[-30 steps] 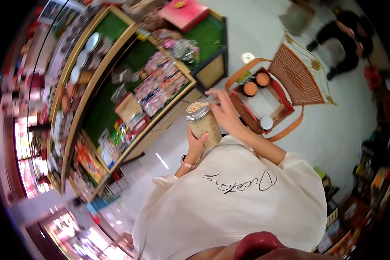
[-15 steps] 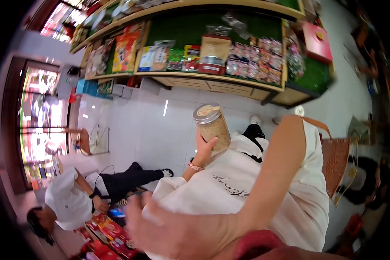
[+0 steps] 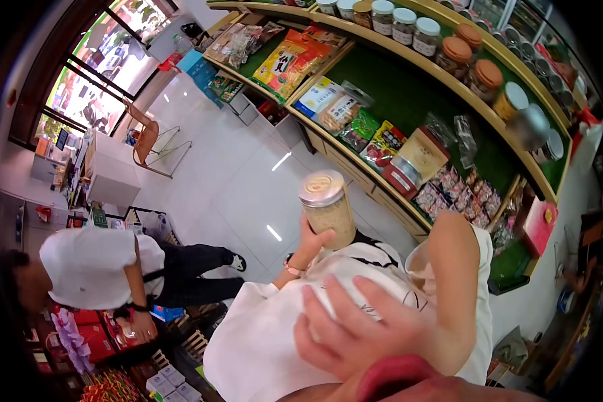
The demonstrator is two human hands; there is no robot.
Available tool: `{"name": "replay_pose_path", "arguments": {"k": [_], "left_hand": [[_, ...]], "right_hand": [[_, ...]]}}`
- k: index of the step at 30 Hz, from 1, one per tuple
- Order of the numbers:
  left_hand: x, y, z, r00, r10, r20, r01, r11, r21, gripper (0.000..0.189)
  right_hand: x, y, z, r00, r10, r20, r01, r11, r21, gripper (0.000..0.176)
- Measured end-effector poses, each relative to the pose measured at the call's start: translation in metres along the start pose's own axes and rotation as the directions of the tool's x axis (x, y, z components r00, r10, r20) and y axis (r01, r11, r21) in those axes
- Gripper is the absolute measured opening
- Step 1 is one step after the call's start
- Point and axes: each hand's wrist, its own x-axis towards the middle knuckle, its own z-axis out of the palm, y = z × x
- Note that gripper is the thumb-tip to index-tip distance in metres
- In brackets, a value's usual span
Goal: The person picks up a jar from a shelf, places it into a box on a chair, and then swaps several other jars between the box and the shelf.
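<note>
My left hand point(image 3: 310, 242), with a band on the wrist, is wrapped round a glass jar point(image 3: 333, 218) with a silver lid and a round label on top. The jar is filled with something pale and stands nearly upright in the hand. Bent back across the front of my white shirt point(image 3: 261, 335), my right hand point(image 3: 362, 328) has its fingers spread and slightly blurred, with nothing in it.
Ahead, a green-lined display shelf point(image 3: 382, 87) holds packaged goods, with lidded jars point(image 3: 427, 37) on the tier above. A person point(image 3: 100, 268) in a white top leans over goods at the left. A chair point(image 3: 145, 141) stands near the windows.
The view has turned, bringing more shelf jars into sight. My right hand has moved from the lower left to in front of my chest. My left hand still holds the jar.
</note>
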Motion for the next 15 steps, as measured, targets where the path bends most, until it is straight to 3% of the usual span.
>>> {"name": "replay_pose_path", "arguments": {"k": [2,5,7,9,11,13,15], "left_hand": [[0.029,0.009,-0.013,0.996,0.062,-0.056,-0.063,0.998,-0.014,0.08],[0.086,0.031,-0.041,0.99,0.094,-0.102,-0.098,0.995,-0.035,0.08],[0.105,0.047,-0.05,0.986,0.112,-0.122,-0.118,0.992,-0.045,0.081],[0.136,0.081,-0.05,0.971,0.203,-0.127,-0.206,0.978,-0.011,0.081],[0.161,0.093,-0.057,0.944,0.258,-0.204,-0.265,0.964,-0.008,0.081],[0.171,0.102,-0.064,0.923,0.262,-0.283,-0.272,0.962,0.005,0.081],[0.19,0.11,-0.072,0.902,0.259,-0.345,-0.27,0.963,0.019,0.08]], "right_hand": [[-0.005,0.034,0.02,0.984,0.088,-0.154,-0.074,0.993,0.09,0.029],[0.016,0.13,0.037,0.97,0.192,-0.151,-0.111,0.897,0.428,0.036],[0.043,0.185,0.089,0.893,0.419,-0.167,-0.189,0.683,0.705,0.048],[0.082,0.216,0.159,0.808,0.564,-0.172,-0.161,0.492,0.856,0.054],[0.115,0.23,0.23,0.859,0.509,0.05,-0.057,-0.003,0.998,0.06],[0.145,0.225,0.264,0.867,0.476,0.147,-0.017,-0.267,0.964,0.057],[0.172,0.232,0.275,0.858,0.509,0.072,0.038,-0.203,0.978,0.053]]}}
